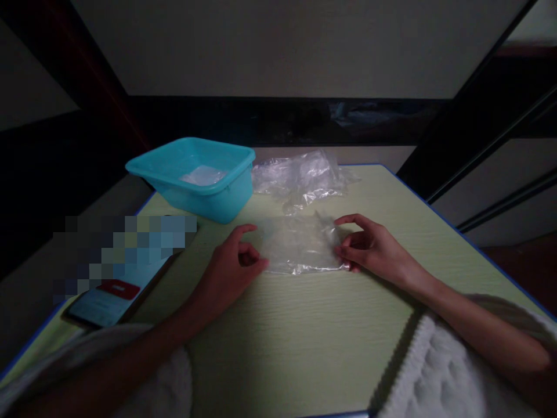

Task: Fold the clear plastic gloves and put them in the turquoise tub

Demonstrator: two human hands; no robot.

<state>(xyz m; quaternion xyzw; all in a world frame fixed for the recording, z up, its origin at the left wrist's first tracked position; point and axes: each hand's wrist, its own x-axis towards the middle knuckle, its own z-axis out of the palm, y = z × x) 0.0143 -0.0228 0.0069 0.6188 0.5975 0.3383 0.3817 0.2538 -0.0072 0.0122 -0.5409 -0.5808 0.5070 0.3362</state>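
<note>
A clear plastic bag (pixel 300 244) lies flat on the table between my two hands, its near edge catching the light. My left hand (pixel 237 261) is at the bag's left side, thumb tip touching the near left corner and index finger stretched along the far left edge. On the right side, my right hand (pixel 363 244) has its thumb and curled fingers closed on the bag's edge, with the index finger reaching to the far right corner. Beyond it is a crumpled heap of clear plastic bags (pixel 308 174).
A turquoise plastic basin (pixel 235 194) stands at the far left of the table (pixel 278 348), with a pale, translucent item (pixel 203 175) inside. A phone (pixel 100 307) with a lit, partly blurred screen lies at the left edge. White quilted fabric (pixel 439 371) shows under my right forearm.
</note>
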